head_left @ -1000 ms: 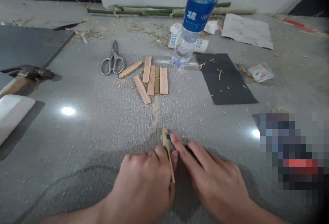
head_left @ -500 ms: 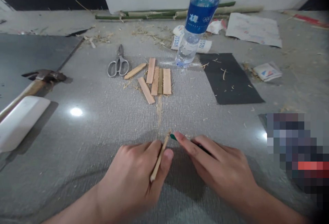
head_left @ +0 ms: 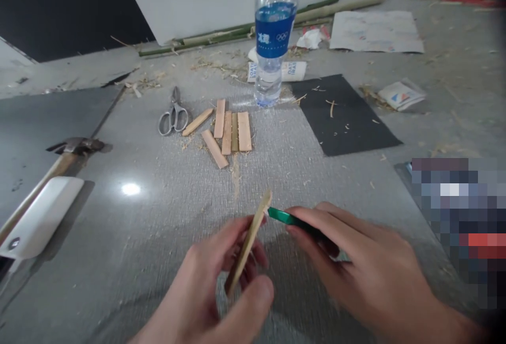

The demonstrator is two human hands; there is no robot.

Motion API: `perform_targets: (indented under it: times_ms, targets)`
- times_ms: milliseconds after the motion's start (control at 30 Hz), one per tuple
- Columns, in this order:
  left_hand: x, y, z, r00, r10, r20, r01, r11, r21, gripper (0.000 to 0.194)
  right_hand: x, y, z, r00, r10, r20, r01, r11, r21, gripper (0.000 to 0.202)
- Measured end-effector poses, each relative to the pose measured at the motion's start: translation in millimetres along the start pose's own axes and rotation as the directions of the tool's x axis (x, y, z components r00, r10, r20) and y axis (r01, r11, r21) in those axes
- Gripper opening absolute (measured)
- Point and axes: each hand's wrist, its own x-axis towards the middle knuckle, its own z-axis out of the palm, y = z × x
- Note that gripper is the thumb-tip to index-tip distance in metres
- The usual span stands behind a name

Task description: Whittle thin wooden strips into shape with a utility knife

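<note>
My left hand [head_left: 217,281] holds a flat bamboo strip [head_left: 247,249], tilted with its far end up and slimmed toward a tip. The thumb lies to the right of the strip and the fingers curl behind it. In my right hand [head_left: 359,259] is a slim green-and-black utility knife [head_left: 281,216], gripped between thumb and fingers. Its green front end is close beside the strip's upper part; the blade is too small to make out clearly. Beyond my hands lie several short bamboo pieces [head_left: 244,130] and one pointed piece [head_left: 197,121] on the grey surface.
Scissors [head_left: 173,115] lie behind the pieces, near an upright water bottle [head_left: 274,33]. A hammer [head_left: 75,149] and a white-bladed cleaver [head_left: 49,215] are at left. Dark sandpaper-like sheet [head_left: 343,117] lies right. Green bamboo stalks [head_left: 217,36] and shavings line the wall.
My left hand has turned over, raising the strip and showing its broad side. My right hand has drawn back slightly right, exposing more of the knife. The whole view has shifted and tilted.
</note>
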Motion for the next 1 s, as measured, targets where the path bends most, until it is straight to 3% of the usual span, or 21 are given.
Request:
perform_targets:
  times_ms: [67, 133, 200, 300, 400, 467, 567, 700, 867, 1000]
  targets:
    - [4.5, 2.7, 0.9, 0.980, -0.194, 0.042, 0.198, 0.932, -0.302, 0.024, 0.0, 2.1, 0.1, 1.000, 0.002, 0.017, -0.002, 1.000, 0.028, 0.014]
    - [11.7, 3.7, -0.4, 0.936, -0.333, 0.112, 0.346, 0.820, -0.456, 0.028, 0.7, 4.0, 0.5, 0.998, 0.029, 0.064, -0.035, 0.994, 0.099, 0.012]
    - [20.3, 3.7, -4.1, 0.895, -0.397, 0.202, 0.445, 0.767, -0.463, 0.027, 2.7, 5.4, 1.0, 0.985, 0.085, 0.153, -0.113, 0.976, 0.186, 0.009]
    - [31.4, 1.9, -10.8, 0.864, -0.409, 0.292, 0.499, 0.773, -0.393, 0.023, 7.1, 6.3, 0.8, 0.933, 0.143, 0.329, -0.245, 0.924, 0.294, 0.010]
    - [36.0, -1.5, -12.3, 0.854, -0.428, 0.296, 0.519, 0.749, -0.413, 0.014, 11.0, 5.3, -1.7, 0.870, 0.120, 0.478, -0.328, 0.865, 0.380, 0.018]
    - [34.7, -4.1, -9.5, 0.873, -0.446, 0.200, 0.488, 0.782, -0.387, 0.015, 12.6, 4.3, -3.6, 0.843, 0.106, 0.527, -0.371, 0.824, 0.428, 0.023]
    - [29.1, -7.1, -3.4, 0.943, -0.329, 0.052, 0.333, 0.936, -0.113, 0.028, 13.9, 4.2, -3.5, 0.812, 0.136, 0.568, -0.443, 0.777, 0.448, 0.030]
    - [23.8, -9.5, 3.3, 0.984, -0.165, 0.068, 0.150, 0.971, 0.184, 0.031, 13.0, 6.3, 2.2, 0.776, 0.185, 0.603, -0.504, 0.757, 0.417, 0.035]
    - [23.2, -7.6, 13.0, 0.999, -0.046, 0.004, 0.045, 0.991, 0.124, 0.029, 9.3, 0.3, 9.0, 0.791, 0.221, 0.571, -0.531, 0.711, 0.460, 0.035]
    - [23.4, -5.2, 21.7, 0.999, -0.033, -0.039, 0.036, 0.997, 0.071, 0.030, 5.8, -9.6, 12.0, 0.810, 0.265, 0.523, -0.546, 0.664, 0.511, 0.033]
